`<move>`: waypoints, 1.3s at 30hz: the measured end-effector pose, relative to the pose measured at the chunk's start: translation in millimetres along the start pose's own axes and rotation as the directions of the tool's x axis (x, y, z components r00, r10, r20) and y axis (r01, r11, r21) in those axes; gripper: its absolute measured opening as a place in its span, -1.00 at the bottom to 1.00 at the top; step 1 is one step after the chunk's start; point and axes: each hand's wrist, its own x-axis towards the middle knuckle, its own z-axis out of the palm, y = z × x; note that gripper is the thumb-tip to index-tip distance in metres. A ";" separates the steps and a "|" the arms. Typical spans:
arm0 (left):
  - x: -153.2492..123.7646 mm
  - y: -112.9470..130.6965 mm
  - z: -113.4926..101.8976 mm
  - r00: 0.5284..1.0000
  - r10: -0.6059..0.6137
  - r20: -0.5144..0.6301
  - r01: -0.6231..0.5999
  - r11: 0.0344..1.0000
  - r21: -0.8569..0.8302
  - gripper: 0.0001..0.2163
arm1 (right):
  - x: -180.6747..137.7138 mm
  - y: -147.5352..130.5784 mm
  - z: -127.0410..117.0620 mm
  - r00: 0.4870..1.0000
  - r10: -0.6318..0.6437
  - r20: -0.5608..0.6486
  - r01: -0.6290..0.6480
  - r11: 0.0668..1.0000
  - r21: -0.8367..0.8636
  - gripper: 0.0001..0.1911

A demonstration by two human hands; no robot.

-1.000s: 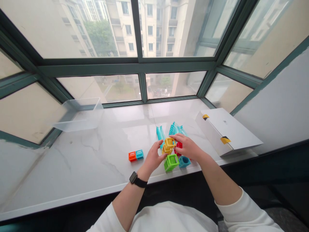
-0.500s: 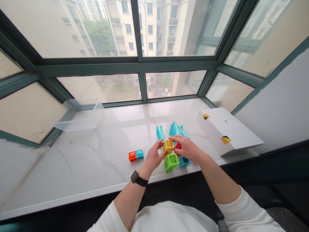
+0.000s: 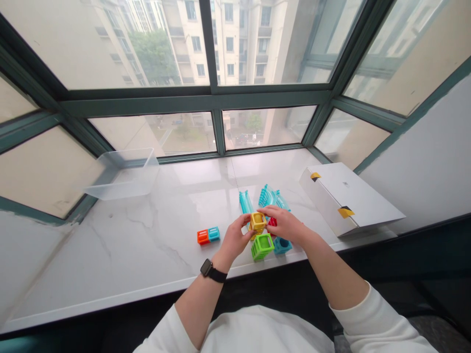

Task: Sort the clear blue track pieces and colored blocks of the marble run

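Observation:
Both hands meet on a yellow open-frame cube (image 3: 258, 221) near the front edge of the marble sill (image 3: 154, 235). My left hand (image 3: 234, 239), with a black watch on the wrist, pinches the cube's left side. My right hand (image 3: 285, 223) grips its right side from above. A red block (image 3: 273, 221) shows just under my right fingers. A green frame cube (image 3: 262, 246) and a blue cube with a round hole (image 3: 282, 244) rest in front of the hands. Teal track pieces (image 3: 270, 197) lie behind them.
An orange and a blue small cube (image 3: 208, 235) sit joined to the left. A clear plastic bin (image 3: 123, 172) stands at the back left by the window. A white cardboard box (image 3: 348, 197) lies at the right, over the sill's edge.
The yellow cube has come down slightly between the two hands. Both hands stay on it, shifted very little.

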 end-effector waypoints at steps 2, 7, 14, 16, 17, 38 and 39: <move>0.1 1.0 -0.1 1.000 0.002 -0.001 -0.002 1.000 0.007 -0.59 | 0.1 0.1 -0.4 1.000 -0.003 -0.001 0.003 1.000 -0.001 -0.30; 1.6 2.7 0.3 0.999 -0.035 -0.004 0.035 0.999 -0.021 -0.63 | -0.5 1.8 0.2 1.000 0.001 0.003 -0.001 1.000 -0.009 -0.31; 4.0 10.7 -0.6 0.997 -0.073 -0.010 0.072 0.996 -0.044 -0.69 | -1.0 4.7 2.8 1.000 -0.003 0.011 0.003 1.000 -0.025 -0.31; 4.3 12.1 -1.4 0.995 -0.096 -0.003 0.096 0.995 -0.037 -0.69 | -1.3 3.8 2.4 1.000 -0.001 0.013 0.002 1.000 -0.028 -0.31; 4.5 12.5 -2.0 0.994 -0.106 0.004 0.106 0.994 -0.032 -0.69 | -1.4 3.0 2.0 1.000 0.000 0.012 0.001 1.000 -0.029 -0.31; 2.1 17.8 -7.0 0.997 -0.065 0.042 0.062 0.995 0.079 -0.71 | -2.1 -1.7 -1.7 0.999 0.003 0.041 -0.001 0.998 -0.062 -0.27; 1.9 16.2 -6.2 0.997 -0.063 0.040 0.060 0.995 0.079 -0.70 | -2.0 -1.6 -1.8 0.999 0.002 0.043 0.001 0.998 -0.070 -0.26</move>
